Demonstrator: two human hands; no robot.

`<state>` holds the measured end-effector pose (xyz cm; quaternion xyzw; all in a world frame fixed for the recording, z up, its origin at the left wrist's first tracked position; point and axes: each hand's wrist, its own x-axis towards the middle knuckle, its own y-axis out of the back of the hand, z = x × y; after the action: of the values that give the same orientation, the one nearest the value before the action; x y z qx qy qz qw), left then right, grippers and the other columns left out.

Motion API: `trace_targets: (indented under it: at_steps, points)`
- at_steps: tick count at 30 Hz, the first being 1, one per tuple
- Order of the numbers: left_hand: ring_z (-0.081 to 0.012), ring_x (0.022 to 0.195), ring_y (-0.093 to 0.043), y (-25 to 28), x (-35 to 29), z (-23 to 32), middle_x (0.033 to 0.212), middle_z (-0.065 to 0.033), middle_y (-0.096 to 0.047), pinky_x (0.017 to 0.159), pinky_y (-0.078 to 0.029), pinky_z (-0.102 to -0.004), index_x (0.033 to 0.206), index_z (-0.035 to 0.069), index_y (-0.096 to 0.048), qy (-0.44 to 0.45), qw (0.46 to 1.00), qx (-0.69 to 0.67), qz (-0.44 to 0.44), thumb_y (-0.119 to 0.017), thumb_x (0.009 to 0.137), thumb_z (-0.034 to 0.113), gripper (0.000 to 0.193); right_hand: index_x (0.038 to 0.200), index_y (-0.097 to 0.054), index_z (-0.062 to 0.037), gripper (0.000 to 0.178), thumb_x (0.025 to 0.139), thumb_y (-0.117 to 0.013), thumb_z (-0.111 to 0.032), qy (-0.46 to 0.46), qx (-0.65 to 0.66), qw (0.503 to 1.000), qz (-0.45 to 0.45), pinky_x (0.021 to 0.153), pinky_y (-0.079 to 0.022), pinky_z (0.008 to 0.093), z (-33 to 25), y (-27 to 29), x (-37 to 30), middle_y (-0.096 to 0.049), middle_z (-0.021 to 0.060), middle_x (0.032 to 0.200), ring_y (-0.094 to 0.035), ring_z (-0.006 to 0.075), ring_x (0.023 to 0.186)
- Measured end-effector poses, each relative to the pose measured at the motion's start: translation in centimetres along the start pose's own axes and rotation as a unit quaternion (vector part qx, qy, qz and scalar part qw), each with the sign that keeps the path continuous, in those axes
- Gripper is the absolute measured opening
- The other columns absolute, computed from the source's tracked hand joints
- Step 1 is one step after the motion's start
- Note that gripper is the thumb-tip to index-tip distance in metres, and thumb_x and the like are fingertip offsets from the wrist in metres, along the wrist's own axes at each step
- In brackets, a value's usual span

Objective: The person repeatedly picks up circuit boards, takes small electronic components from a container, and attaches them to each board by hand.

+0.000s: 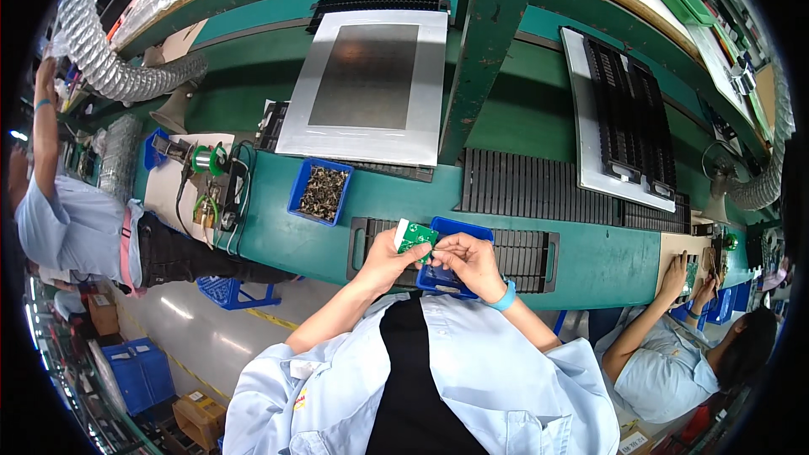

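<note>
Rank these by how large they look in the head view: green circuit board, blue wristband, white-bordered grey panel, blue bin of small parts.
1. White-bordered grey panel
2. Blue bin of small parts
3. Green circuit board, partly covered
4. Blue wristband

Green circuit board (416,235); blue bin (462,226); black slatted tray (527,261).

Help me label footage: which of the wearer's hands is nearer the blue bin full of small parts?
Left. The left hand is right of the blue bin, toward the wearer; the right hand is farther right.
</note>
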<state>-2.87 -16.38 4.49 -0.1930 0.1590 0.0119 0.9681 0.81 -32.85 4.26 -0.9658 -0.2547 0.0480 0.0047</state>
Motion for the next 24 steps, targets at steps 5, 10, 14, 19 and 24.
trace_targets:
  at_steps: [5, 10, 14, 19, 24]
  points:
    - [-0.0112, 0.06, -0.053, 0.7, 0.0, 0.0, 0.072, -0.0077, -0.057, 0.053, -0.042, -0.0189, 0.083, -0.002, -0.055, 0.012, 0.996, -0.054, -0.076, -0.06, 0.078, 0.003, 0.009, 0.078, -0.056, 0.0033, 0.006, 0.074, -0.059, 0.006, -0.086, 0.144, 0.983, -0.072, 0.056, -0.046, 0.018, 1.3, 0.5, 0.3, -0.06, 0.0091, 0.07, -0.059, 0.0131, 0.062]
    - [-0.013, 0.056, -0.051, 0.7, -0.2, -0.4, 0.067, -0.0092, -0.056, 0.05, -0.04, -0.0193, 0.079, -0.002, -0.055, 0.064, 0.977, -0.147, -0.143, -0.061, 0.076, 0.002, 0.008, 0.076, -0.058, 0.001, 0.006, 0.073, -0.061, 0.005, -0.062, 0.27, 0.955, -0.109, 0.054, -0.045, 0.0169, 3.3, 0.1, 0.3, -0.061, 0.0079, 0.069, -0.058, 0.0114, 0.06]
    - [-0.013, 0.055, -0.051, 0.6, -0.2, -0.7, 0.066, -0.0097, -0.055, 0.049, -0.039, -0.0192, 0.08, -0.002, -0.055, 0.089, 0.968, -0.183, -0.147, -0.061, 0.076, 0.003, 0.009, 0.077, -0.059, 0.0, 0.006, 0.073, -0.061, 0.005, -0.053, 0.312, 0.941, -0.116, 0.053, -0.043, 0.0158, 4.0, -0.1, 0.6, -0.061, 0.0063, 0.068, -0.054, 0.0096, 0.055]
    - [-0.0128, 0.056, -0.055, 4.4, 1.6, 0.2, 0.071, -0.0091, -0.059, 0.047, -0.042, -0.0183, 0.085, -0.002, -0.057, 0.015, 0.992, -0.109, -0.053, -0.063, 0.073, 0.002, 0.014, 0.075, -0.059, 0.0013, 0.005, 0.072, -0.063, 0.003, -0.069, 0.178, 0.98, -0.048, 0.051, -0.044, 0.0193, 4.4, 0.5, 2.1, -0.06, 0.0064, 0.066, -0.054, 0.0111, 0.053]
    - [-0.0223, 0.052, -0.056, 14.8, 3.3, 4.7, 0.065, -0.0145, -0.059, 0.045, -0.043, -0.0316, 0.081, -0.004, -0.054, -0.022, 0.851, 0.426, 0.306, -0.055, 0.078, 0.006, 0.01, 0.07, -0.059, 0.0031, 0.006, 0.071, -0.062, -0.002, -0.04, -0.236, 0.971, -0.019, 0.05, -0.046, 0.0264, 4.5, 2.5, 2.8, -0.059, 0.0102, 0.062, -0.057, 0.0185, 0.053]
